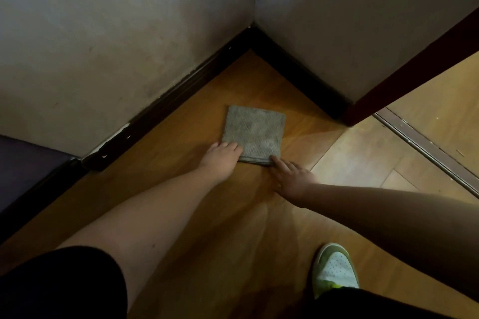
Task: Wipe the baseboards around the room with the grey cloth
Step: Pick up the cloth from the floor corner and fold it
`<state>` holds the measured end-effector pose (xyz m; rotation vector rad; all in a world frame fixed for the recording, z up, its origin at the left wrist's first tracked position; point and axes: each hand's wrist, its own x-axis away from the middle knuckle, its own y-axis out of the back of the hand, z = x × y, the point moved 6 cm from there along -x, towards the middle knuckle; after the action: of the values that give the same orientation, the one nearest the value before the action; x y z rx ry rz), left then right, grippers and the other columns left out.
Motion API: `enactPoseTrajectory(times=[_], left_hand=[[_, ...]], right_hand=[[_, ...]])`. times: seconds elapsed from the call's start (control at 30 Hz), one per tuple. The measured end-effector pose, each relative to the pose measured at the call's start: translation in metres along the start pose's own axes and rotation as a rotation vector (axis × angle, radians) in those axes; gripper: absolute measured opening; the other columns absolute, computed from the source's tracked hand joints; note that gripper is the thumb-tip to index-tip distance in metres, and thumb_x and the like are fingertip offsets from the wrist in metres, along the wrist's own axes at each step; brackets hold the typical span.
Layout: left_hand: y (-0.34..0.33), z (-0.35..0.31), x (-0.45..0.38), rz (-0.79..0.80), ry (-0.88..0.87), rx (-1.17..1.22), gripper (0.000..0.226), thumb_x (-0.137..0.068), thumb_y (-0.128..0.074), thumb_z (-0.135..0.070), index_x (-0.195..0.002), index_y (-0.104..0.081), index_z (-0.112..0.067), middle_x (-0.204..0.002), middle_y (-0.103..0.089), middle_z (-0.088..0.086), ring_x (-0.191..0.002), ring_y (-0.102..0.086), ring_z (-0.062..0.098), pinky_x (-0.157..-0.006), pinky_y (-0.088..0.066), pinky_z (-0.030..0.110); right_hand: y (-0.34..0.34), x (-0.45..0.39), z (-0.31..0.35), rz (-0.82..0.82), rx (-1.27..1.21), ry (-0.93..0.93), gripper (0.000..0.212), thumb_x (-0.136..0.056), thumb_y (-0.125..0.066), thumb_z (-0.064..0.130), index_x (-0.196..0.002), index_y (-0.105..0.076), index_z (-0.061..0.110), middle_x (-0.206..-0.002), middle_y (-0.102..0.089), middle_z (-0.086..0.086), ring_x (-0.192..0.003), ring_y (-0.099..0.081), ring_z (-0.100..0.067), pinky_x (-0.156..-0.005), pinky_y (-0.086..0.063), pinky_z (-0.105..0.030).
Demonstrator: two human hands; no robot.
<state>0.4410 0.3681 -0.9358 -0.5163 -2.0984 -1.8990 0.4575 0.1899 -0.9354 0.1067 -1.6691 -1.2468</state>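
Cloth: folded grey waffle-weave cloth (253,134) lies flat on the wooden floor (197,210), apart from the dark wooden baseboards (181,90).
Hands: left hand (223,156) and right hand (293,176) touch its near edge with fingers extended, gripping nothing.
Progress: no wiping underway; baseboards apparently remain.

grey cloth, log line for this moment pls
grey cloth: folded flat on floor | left hand: fingers on near-left corner | right hand: fingertip at near-right corner | baseboard: untouched

square grey waffle-textured cloth (254,134), centre: grey, dotted weave, darker blotches | dark brown-black wooden baseboards (181,90), 10 to 1 o'clock: white chips | off-white smudged plaster wall (103,33), 11 o'clock | honey-orange wood-plank floor (233,215) | white perforated shoe with lime-green trim (335,268), 5 o'clock | dark red-brown door frame (414,65), 2 o'clock
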Motion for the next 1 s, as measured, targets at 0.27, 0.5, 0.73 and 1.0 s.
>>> enactPoseTrajectory(times=[0.27,0.5,0.73,1.0], left_hand=[[-0.013,0.009,0.011,-0.103,-0.135,-0.208,0.056,-0.098,-0.042,-0.004,-0.151,-0.026,-0.014,-0.149,-0.034,0.006,-0.137,-0.035,0.022,-0.109,-0.029,0.035],[0.0,0.01,-0.01,-0.006,-0.173,-0.139,0.044,-0.093,-0.049,0.0,-0.136,-0.043,-0.009,-0.135,-0.052,0.011,-0.125,-0.048,0.026,-0.102,-0.042,0.037],[0.008,0.028,-0.012,0.192,0.013,0.378,0.01,-0.094,-0.055,-0.019,-0.102,-0.06,-0.014,-0.114,-0.061,0.009,-0.101,-0.058,0.025,-0.088,-0.05,0.039],[0.006,0.035,-0.008,0.44,-0.084,0.337,0.017,-0.091,-0.065,-0.027,-0.101,-0.052,-0.021,-0.104,-0.053,0.003,-0.095,-0.053,0.022,-0.081,-0.045,0.033]], right_hand=[[0.002,0.003,0.002,-0.021,-0.152,0.054,0.066,-0.103,-0.035,0.045,-0.157,-0.009,0.018,-0.164,0.002,-0.005,-0.148,-0.015,-0.028,-0.12,-0.019,-0.037],[0.014,0.012,-0.006,-0.141,-0.193,0.13,0.061,-0.098,-0.054,0.036,-0.151,-0.031,0.018,-0.155,-0.031,-0.006,-0.136,-0.038,-0.025,-0.112,-0.034,-0.034],[0.035,0.011,-0.016,-0.306,-0.363,-0.035,0.014,-0.095,-0.058,0.022,-0.103,-0.048,0.02,-0.106,-0.059,-0.004,-0.098,-0.056,-0.024,-0.081,-0.046,-0.031],[0.026,-0.004,-0.011,-0.205,-0.608,-0.105,0.04,-0.093,-0.063,0.028,-0.129,-0.05,0.021,-0.1,-0.06,0.001,-0.086,-0.056,-0.012,-0.07,-0.045,-0.024]])
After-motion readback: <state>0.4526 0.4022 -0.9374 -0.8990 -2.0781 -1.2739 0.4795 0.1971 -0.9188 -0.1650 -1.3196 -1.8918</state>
